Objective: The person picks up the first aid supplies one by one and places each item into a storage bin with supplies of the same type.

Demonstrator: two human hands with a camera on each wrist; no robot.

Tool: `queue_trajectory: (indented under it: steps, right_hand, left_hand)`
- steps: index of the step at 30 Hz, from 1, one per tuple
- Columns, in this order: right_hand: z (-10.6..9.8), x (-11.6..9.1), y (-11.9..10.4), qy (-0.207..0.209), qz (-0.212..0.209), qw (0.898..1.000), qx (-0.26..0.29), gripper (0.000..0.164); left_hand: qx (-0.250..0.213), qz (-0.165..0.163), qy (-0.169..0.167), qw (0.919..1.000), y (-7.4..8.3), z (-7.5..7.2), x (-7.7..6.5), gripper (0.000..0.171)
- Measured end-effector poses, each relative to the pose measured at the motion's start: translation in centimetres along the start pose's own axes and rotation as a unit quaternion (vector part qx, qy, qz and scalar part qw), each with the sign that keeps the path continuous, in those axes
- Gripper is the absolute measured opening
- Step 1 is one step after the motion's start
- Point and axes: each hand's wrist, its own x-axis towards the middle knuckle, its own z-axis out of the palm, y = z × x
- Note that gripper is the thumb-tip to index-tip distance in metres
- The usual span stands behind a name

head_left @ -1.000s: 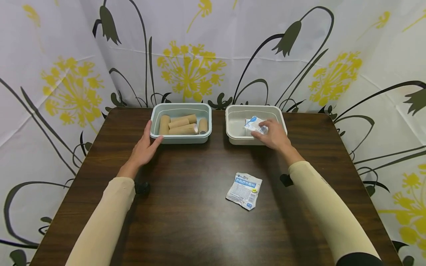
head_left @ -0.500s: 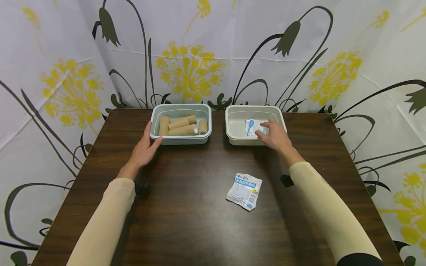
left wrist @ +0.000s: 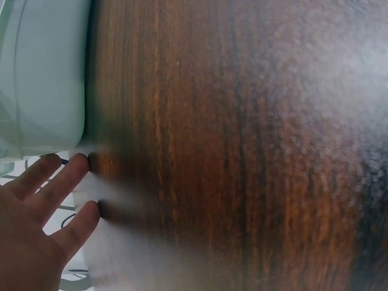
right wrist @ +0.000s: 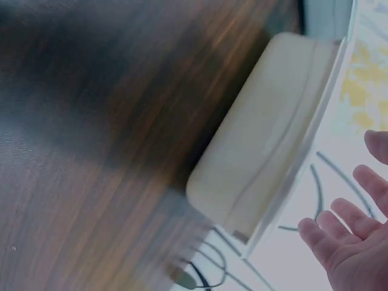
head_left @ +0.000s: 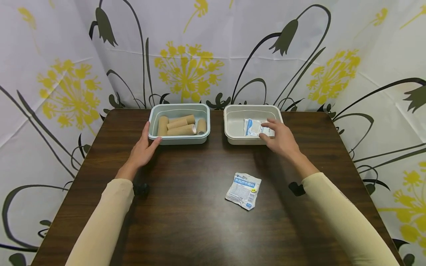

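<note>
My left hand (head_left: pixel 141 150) rests at the left front corner of a pale blue plastic bin (head_left: pixel 179 140), fingers straight and thumb toward its front edge. Several brown cardboard tubes (head_left: pixel 181 130) lie inside. Above the right side of an off-white bin (head_left: pixel 244 141) is my right hand (head_left: pixel 281 138), its fingers loosely spread and holding nothing, as the right wrist view also shows. Partly behind those fingers, a white-and-blue packet (head_left: pixel 253 127) lies in this bin. A flat gauze dressing packet (head_left: pixel 244 191) with blue print lies on the table, nearer me.
Both bins stand side by side, a small gap between them, near the back edge of the dark wooden table (head_left: pixel 186 207). Directly behind hangs a white curtain (head_left: pixel 213 33) with flower prints.
My right hand let go of the packet, which dropped flat into the off-white bin. Since then that hand has drawn slightly right. My left hand stays by the blue bin.
</note>
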Motion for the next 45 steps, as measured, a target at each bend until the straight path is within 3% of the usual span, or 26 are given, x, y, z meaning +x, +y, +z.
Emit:
queue_trajectory:
  steps: [6,9,13,17,21,29,45]
  right_hand:
    - [0.2,-3.2,-1.4,-0.004,-0.090,0.996,0.012,0.040]
    - [0.8,-5.2,-1.9,-0.027,-0.124,0.992,0.013,0.043]
    - [2.1,-7.6,-1.8,-0.099,-0.139,0.985,-0.006,0.052]
    - [3.5,-9.8,-1.5,-0.188,-0.140,0.972,-0.021,0.068]
    - [4.6,-11.2,-1.4,-0.232,-0.148,0.961,-0.022,0.083]
    - [5.9,-12.4,-1.4,-0.266,-0.143,0.953,-0.033,0.097]
    - [6.4,-12.4,-1.5,-0.251,-0.146,0.953,-0.083,0.089]
  left_hand:
    - [0.001,-0.001,-0.001,1.0000,0.0,0.0,-0.2,0.082]
    - [-0.002,0.000,0.001,1.0000,-0.1,0.0,-0.1,0.082]
    - [-0.005,0.003,0.002,1.0000,-0.2,0.0,0.1,0.082]
    - [-0.005,0.001,0.000,1.0000,-0.2,0.0,0.1,0.082]
    - [-0.007,0.002,0.002,1.0000,-0.2,-0.1,0.1,0.082]
    - [-0.007,0.005,0.002,1.0000,-0.2,0.0,0.2,0.082]
    - [-0.005,0.001,0.004,1.0000,-0.1,0.1,0.1,0.082]
